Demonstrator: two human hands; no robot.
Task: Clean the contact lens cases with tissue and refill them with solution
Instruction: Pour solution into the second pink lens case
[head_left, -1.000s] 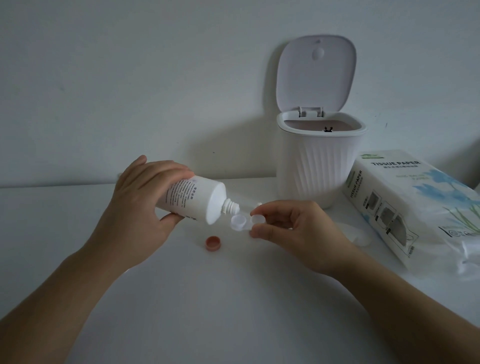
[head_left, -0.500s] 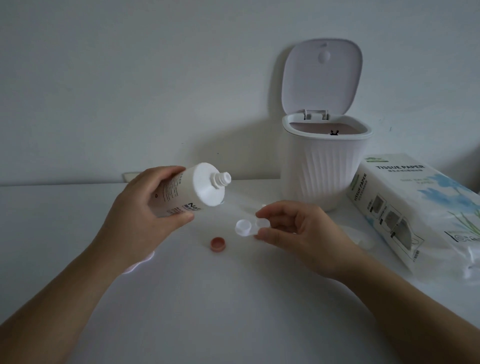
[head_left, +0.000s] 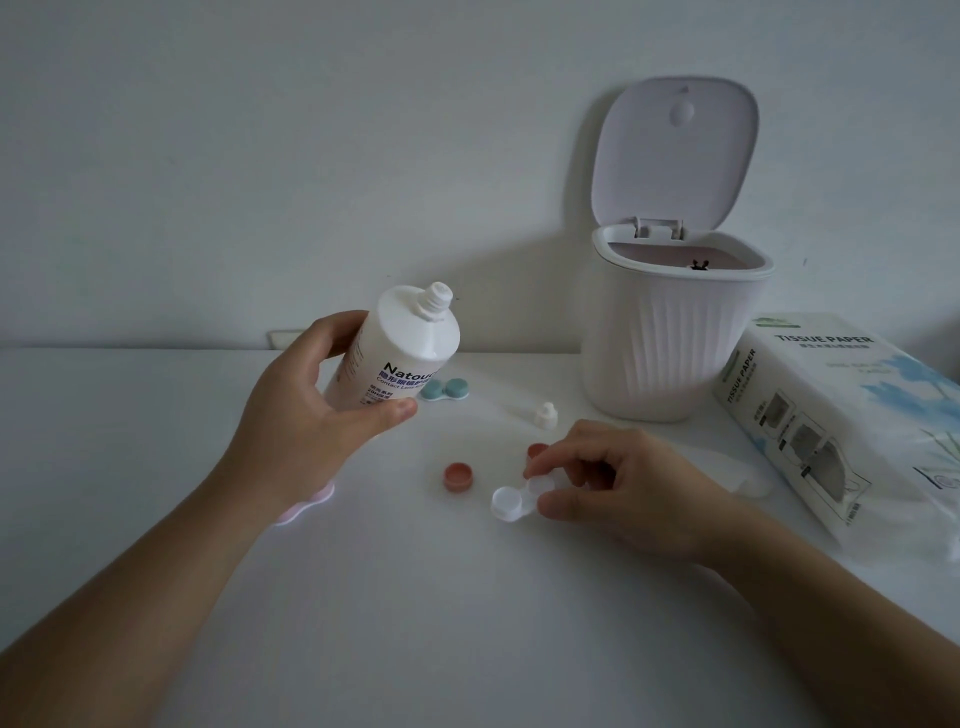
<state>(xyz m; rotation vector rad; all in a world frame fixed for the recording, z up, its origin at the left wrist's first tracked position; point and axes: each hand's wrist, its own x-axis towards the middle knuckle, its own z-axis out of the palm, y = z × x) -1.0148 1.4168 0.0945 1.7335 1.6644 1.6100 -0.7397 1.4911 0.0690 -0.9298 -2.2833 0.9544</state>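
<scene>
A: Item, step: refilling. Your left hand (head_left: 317, 415) wraps the uncapped bottle (head_left: 400, 353), nozzle up; your right hand (head_left: 618, 488) pinches the open white case (head_left: 514, 500) on the table (head_left: 467, 623).

B: Next: likely cap it. One red cap (head_left: 458, 476) lies left of that grip, another (head_left: 537, 451) just behind it. Bare table nearer you; bin (head_left: 670, 338) beyond.
</scene>
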